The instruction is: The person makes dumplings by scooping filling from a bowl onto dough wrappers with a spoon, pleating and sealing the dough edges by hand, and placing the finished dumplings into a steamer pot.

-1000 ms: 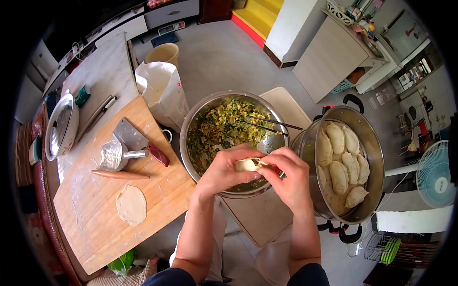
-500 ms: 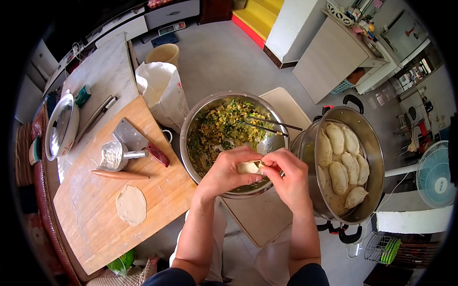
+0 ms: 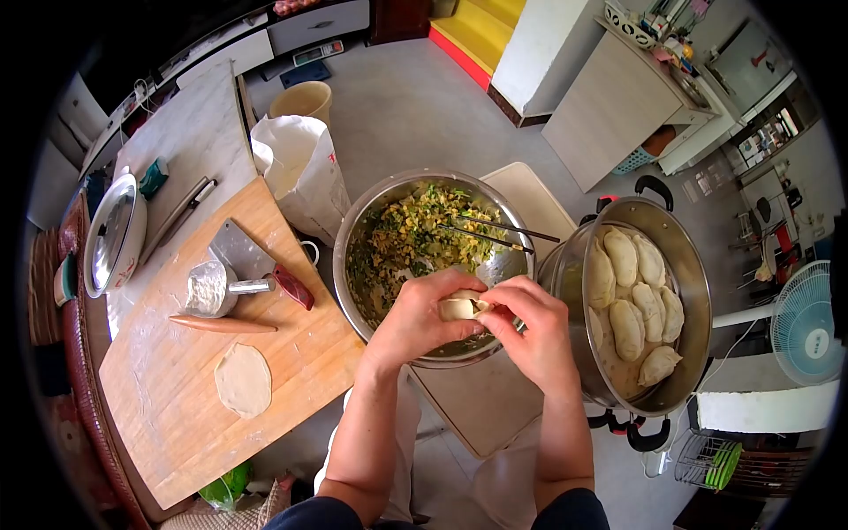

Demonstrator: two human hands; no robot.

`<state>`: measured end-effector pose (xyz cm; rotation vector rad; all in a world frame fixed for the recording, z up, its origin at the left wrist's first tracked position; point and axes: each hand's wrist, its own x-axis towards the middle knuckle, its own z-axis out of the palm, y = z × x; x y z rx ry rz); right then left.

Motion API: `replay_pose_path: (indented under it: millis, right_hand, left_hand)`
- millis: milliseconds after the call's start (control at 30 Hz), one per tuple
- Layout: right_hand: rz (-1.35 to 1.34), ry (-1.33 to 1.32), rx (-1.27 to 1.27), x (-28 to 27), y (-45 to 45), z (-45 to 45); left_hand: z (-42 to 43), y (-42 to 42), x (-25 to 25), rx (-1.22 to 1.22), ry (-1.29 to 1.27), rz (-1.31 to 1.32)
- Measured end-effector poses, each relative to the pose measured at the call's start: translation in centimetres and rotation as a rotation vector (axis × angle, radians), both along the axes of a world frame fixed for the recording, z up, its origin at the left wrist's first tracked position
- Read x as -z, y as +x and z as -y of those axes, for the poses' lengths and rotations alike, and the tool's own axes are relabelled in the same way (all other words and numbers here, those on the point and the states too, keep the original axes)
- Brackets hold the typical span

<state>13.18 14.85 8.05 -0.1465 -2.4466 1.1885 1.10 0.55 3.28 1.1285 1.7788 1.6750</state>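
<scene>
A partly closed dumpling [image 3: 457,308] is held between my two hands over the near rim of a steel bowl [image 3: 347,305]. My left hand [image 3: 413,316] cups its left side, fingers wrapped round the dough. The fingertips of my right hand [image 3: 530,320] pinch its right end, where dark filling shows at an opening. Chopped green and yellow filling [image 3: 415,234] lies in the bowl, with a pair of chopsticks [image 3: 486,237] resting across it. Several finished dumplings [image 3: 629,329] sit in a steamer pot [image 3: 702,336] on the right.
At left a wooden board [image 3: 168,397] carries a flat dough wrapper [image 3: 243,380], a rolling pin [image 3: 223,325], a scraper [image 3: 241,251] and a scoop of flour [image 3: 208,290]. A white flour bag [image 3: 305,177] stands behind the bowl. A fan [image 3: 804,322] is at far right.
My right fingers have shifted slightly along the dumpling's edge, and the dumpling has tilted a little in my hands. Everything else stays put.
</scene>
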Motion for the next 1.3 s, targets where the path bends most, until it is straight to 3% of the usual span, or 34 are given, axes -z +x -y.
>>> replay_pose_path:
  millis: [333, 833, 1033, 1167, 1300]
  right_hand:
    - [-0.069, 0.104, 0.009, 0.7, -0.3, -0.5]
    - [0.021, 0.028, -0.009, 0.1, 0.5, -0.8]
    - [-0.036, 0.184, -0.003, -1.2, 0.4, 0.5]
    - [-0.037, 0.488, -0.091, -4.0, 0.2, 2.5]
    - [0.005, 0.745, -0.195, -8.7, -2.0, 6.2]
  left_hand:
    - [-0.2, 0.2, -0.2, -0.01, 0.037, -0.021]
    - [-0.3, 0.2, -0.1, 0.038, 0.024, -0.052]
    - [0.5, 0.2, -0.4, 0.042, 0.021, 0.008]
    - [2.6, -0.1, -0.3, -0.011, 0.156, 0.095]
    - [7.8, -0.3, -2.2, -0.034, 0.156, 0.348]
